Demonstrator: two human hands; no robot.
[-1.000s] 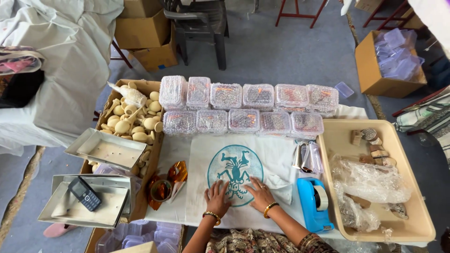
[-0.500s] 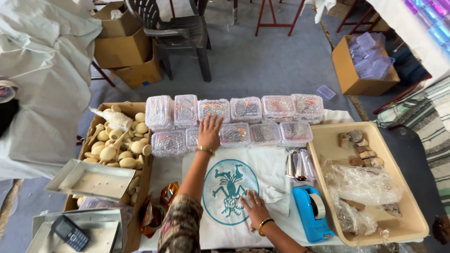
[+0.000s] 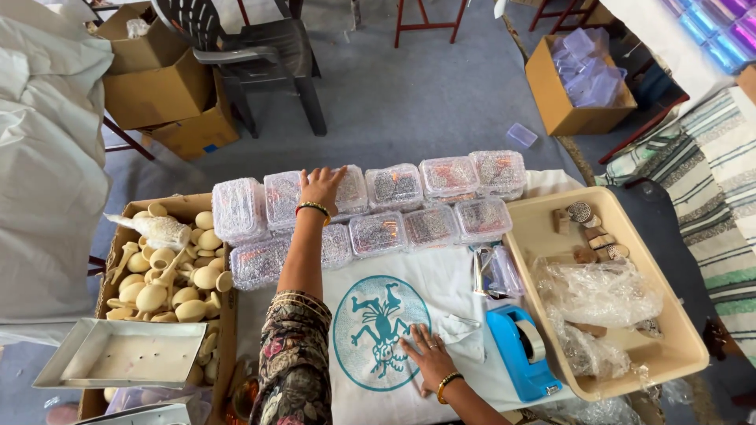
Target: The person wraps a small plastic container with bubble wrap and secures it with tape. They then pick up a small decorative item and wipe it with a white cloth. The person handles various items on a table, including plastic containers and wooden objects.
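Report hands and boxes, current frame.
Left hand resting open on a back-row clear box. Right hand flat on the printed cloth. Nothing blocking the rows.

A cardboard box point(image 3: 110, 303) at the left holds pale wooden cups and spoons point(image 3: 169, 275), with a grey metal tray point(image 3: 118, 364) lying across its near end. To the right, a beige plastic tub point(image 3: 676, 340) holds crumpled clear plastic point(image 3: 598, 293) and small wooden blocks point(image 3: 587, 232), and a blue tape dispenser point(image 3: 520, 350) stands just beside it. Beyond the table stand a dark plastic chair point(image 3: 264, 55) and stacked cardboard cartons point(image 3: 161, 90) on the grey floor
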